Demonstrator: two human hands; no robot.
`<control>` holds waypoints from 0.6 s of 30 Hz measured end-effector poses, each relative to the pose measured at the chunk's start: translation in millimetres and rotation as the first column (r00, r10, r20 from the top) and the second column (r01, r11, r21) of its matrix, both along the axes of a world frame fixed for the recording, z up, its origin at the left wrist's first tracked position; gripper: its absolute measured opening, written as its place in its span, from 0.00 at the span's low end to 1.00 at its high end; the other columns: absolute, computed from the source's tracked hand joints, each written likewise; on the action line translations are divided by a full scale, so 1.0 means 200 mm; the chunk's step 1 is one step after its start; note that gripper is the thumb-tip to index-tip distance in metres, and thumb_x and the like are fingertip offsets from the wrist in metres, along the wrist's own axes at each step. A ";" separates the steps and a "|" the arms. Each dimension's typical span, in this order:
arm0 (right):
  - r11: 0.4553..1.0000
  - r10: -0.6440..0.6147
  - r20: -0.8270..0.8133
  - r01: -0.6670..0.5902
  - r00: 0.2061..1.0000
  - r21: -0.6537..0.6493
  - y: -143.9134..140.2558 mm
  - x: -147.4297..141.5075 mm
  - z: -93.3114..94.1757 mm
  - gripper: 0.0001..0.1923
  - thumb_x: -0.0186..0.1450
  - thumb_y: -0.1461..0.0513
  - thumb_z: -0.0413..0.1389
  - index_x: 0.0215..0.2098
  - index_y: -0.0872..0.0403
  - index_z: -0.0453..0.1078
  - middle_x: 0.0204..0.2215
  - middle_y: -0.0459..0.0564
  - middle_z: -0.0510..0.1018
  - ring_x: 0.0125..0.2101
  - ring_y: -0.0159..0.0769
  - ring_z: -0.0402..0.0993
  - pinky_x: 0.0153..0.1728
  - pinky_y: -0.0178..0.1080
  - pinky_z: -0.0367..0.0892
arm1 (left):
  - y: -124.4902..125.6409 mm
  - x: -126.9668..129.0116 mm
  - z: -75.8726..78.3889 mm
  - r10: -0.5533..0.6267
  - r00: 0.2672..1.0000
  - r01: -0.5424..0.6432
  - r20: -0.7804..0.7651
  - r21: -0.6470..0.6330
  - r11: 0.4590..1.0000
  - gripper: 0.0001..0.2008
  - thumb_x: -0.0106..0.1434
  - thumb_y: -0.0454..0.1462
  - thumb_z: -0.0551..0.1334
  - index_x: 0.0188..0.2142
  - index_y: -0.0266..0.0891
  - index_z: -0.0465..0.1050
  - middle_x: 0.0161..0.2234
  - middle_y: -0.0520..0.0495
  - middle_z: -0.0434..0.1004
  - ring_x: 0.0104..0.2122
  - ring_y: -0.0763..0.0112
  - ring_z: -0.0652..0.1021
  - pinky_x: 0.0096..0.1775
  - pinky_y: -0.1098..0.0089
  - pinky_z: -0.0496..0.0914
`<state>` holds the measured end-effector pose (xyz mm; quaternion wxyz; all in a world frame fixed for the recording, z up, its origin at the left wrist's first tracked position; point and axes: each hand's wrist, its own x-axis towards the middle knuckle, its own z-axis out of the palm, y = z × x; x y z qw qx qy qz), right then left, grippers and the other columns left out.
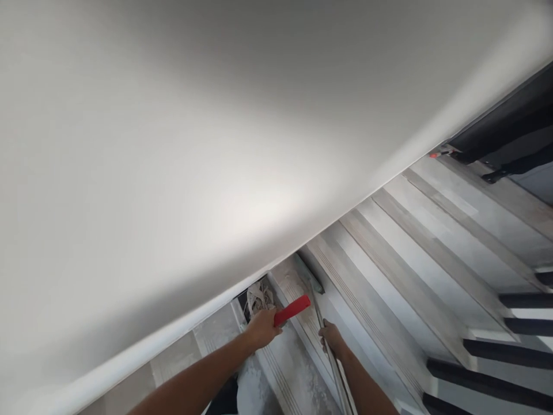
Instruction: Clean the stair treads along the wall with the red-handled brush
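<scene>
Left hand (pixel 261 328) is closed around a red handle (pixel 292 310) whose long axis angles up-right over the stair tread (pixel 298 369), just beside the wall (pixel 173 173). Right hand (pixel 332 339) grips a long metal pole (pixel 323 323) running from bottom edge up-left to a flat head (pixel 309 275) on the step above. Rag bundle (pixel 259 297) sits ahead of the left hand, which is nearer.
</scene>
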<state>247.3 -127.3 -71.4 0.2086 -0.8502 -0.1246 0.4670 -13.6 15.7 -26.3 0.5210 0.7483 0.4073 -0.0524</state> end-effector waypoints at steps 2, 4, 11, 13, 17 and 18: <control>0.997 0.067 -0.012 -0.067 0.998 -0.033 -0.06 0.01 0.02 0.35 0.48 0.68 0.51 0.56 0.65 0.60 0.10 0.36 0.59 0.11 0.29 0.57 0.10 0.29 0.53 | 0.00 0.00 0.00 0.013 1.000 -0.013 0.006 -0.007 1.000 0.26 0.52 0.39 0.63 0.52 0.40 0.72 0.40 0.42 0.81 0.42 0.59 0.79 0.41 0.68 0.68; 0.998 0.067 -0.010 -0.067 0.998 -0.010 -0.17 0.04 0.03 0.39 0.48 0.66 0.52 0.59 0.64 0.56 0.10 0.36 0.60 0.11 0.30 0.58 0.10 0.29 0.53 | 0.00 0.00 0.00 0.023 0.999 -0.023 0.026 -0.020 1.000 0.27 0.52 0.38 0.63 0.53 0.41 0.71 0.39 0.44 0.81 0.41 0.60 0.79 0.41 0.69 0.68; 0.997 -0.074 -0.016 0.075 0.997 0.031 0.01 -0.01 -0.05 0.32 0.50 0.67 0.50 0.55 0.62 0.59 0.11 0.35 0.57 0.12 0.28 0.56 0.11 0.29 0.53 | -0.01 -0.01 -0.01 0.031 0.999 -0.030 0.042 -0.021 0.999 0.25 0.51 0.38 0.63 0.51 0.42 0.73 0.37 0.46 0.81 0.39 0.62 0.79 0.37 0.71 0.67; 1.000 -0.002 -0.022 0.002 1.000 -0.012 0.01 0.00 -0.04 0.32 0.49 0.68 0.51 0.53 0.62 0.60 0.11 0.35 0.58 0.12 0.28 0.57 0.11 0.28 0.52 | 0.00 -0.01 -0.01 0.031 0.999 -0.029 0.037 -0.037 0.999 0.25 0.52 0.38 0.63 0.52 0.42 0.73 0.36 0.45 0.81 0.38 0.62 0.79 0.37 0.71 0.68; 0.998 0.059 -0.032 -0.060 0.998 -0.003 -0.17 0.07 0.01 0.40 0.47 0.66 0.50 0.59 0.65 0.53 0.10 0.36 0.61 0.11 0.31 0.58 0.10 0.30 0.52 | 0.00 0.00 0.02 0.030 0.999 -0.028 0.027 -0.068 0.997 0.26 0.52 0.38 0.63 0.53 0.41 0.72 0.36 0.45 0.81 0.38 0.62 0.80 0.36 0.71 0.68; 0.999 0.029 -0.027 -0.029 0.999 0.015 -0.18 0.07 0.02 0.41 0.47 0.65 0.50 0.60 0.65 0.52 0.10 0.36 0.60 0.11 0.32 0.58 0.10 0.30 0.52 | 0.00 0.00 0.03 0.028 0.999 -0.027 0.016 -0.067 0.997 0.27 0.52 0.38 0.63 0.54 0.41 0.71 0.36 0.45 0.81 0.38 0.62 0.80 0.36 0.71 0.68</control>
